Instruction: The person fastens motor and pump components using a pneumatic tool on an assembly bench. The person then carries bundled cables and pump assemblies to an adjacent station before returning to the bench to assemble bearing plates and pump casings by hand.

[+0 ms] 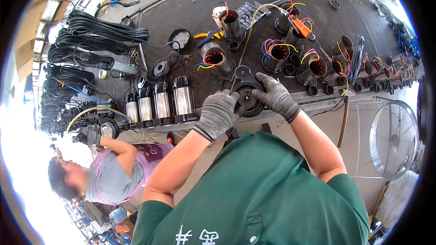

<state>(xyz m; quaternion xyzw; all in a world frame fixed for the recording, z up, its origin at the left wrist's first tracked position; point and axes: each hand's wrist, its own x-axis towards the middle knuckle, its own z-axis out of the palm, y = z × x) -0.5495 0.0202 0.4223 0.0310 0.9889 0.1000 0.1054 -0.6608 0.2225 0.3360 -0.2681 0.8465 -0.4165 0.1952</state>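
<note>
At the table's front edge, both my hands, in grey striped gloves, hold a round black pump housing with a small metal shaft in its centre and a lobe pointing away from me. My left hand closes on its left side, thumb and fingers against the rim. My right hand grips the right side, thumb over its face. Just beyond it stands a metal motor casing with red, blue and yellow wires. Another wired casing is to the right. The underside of the housing is hidden.
Shiny metal cylinders line the front left edge, with black cable coils behind. A bowl of clear bits, pliers and an orange power screwdriver lie farther back. A co-worker is at left, a fan at right.
</note>
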